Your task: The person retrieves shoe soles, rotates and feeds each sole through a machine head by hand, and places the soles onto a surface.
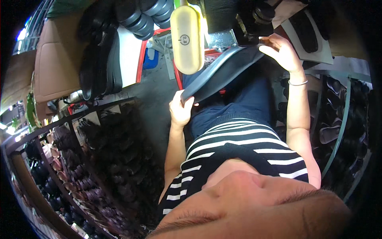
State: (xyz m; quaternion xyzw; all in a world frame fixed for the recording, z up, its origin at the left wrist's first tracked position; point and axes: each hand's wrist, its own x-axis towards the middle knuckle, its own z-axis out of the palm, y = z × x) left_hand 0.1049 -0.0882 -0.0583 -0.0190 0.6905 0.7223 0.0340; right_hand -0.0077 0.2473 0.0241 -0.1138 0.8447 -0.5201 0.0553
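Observation:
A long, black, curved piece (223, 73), smooth and sole-like in outline, stretches across my lap below a dark machine head (254, 22). My left hand (181, 109) grips its near left end, thumb on top. At its far right end, beside the machine, my right hand (281, 52) pinches the edge between thumb and fingers. Part of that far end is hidden under the machine. Whether the piece is one layer or more, I cannot tell.
A yellow oblong lamp (187, 40) hangs in front of the machine. To the left stand a white board (130, 55) and a stack of black curved pieces (99, 63). A pale sheet with a dark sole-shaped piece (304, 32) lies right. Racks of shoe parts (111, 155) flank me.

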